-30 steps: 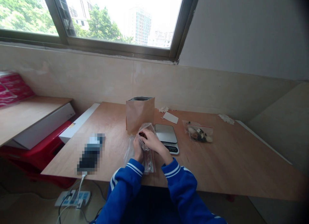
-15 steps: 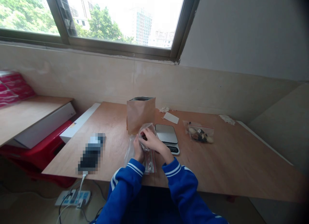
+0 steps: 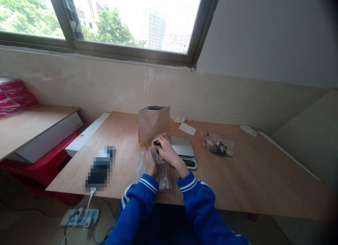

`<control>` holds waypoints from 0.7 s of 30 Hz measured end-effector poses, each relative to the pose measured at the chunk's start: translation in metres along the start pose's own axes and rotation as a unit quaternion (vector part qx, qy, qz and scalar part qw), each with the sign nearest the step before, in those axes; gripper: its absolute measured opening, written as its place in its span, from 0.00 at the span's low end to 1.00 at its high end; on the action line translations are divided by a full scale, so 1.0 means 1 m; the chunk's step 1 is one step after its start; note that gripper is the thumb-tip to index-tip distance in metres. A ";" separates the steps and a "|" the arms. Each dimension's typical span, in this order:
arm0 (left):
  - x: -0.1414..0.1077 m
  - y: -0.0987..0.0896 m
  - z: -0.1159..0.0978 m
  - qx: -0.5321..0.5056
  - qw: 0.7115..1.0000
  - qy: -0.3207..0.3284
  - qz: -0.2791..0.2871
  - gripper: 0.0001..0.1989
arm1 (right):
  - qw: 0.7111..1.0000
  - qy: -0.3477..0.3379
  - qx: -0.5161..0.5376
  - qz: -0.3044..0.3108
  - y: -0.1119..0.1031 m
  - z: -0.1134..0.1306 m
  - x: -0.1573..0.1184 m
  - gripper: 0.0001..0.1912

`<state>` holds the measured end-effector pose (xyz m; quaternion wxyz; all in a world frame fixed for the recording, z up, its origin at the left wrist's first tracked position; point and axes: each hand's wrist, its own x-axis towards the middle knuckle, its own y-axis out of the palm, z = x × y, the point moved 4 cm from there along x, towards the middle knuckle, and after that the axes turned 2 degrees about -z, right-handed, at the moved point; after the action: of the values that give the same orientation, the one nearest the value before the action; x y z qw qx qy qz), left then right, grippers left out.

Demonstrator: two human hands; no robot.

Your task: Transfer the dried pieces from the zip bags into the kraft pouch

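Observation:
My left hand and my right hand both grip a transparent zip bag above the table's front part. Its upper end is gathered between them, with something dark inside near my right fingers, partly hidden. The bag's lower part, with a red-edged seal, hangs towards the table. Behind it stands an open kraft paper pouch with a dark lining. A digital kitchen scale sits just beyond my right hand, apart from it.
A zip bag of mixed nuts lies right of the scale. A white card and tissue scraps lie along the back. A pixelated object with a cable lies left; a power strip sits on the floor.
My right hand has shifted slightly left and deeper into the bag's gathered top. The bag's upper end has bunched tighter between my hands.

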<state>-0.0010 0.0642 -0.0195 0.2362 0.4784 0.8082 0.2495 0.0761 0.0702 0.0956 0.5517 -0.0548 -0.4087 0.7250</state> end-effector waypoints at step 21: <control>0.006 -0.004 0.014 -0.046 0.998 -0.039 0.007 0.16 | 0.999 0.009 0.034 -0.014 -0.014 0.012 -0.007 0.05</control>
<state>0.0026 0.0701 -0.0331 0.2871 0.4822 0.7827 0.2692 0.0828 0.0590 0.1103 0.5669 -0.0365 -0.3796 0.7302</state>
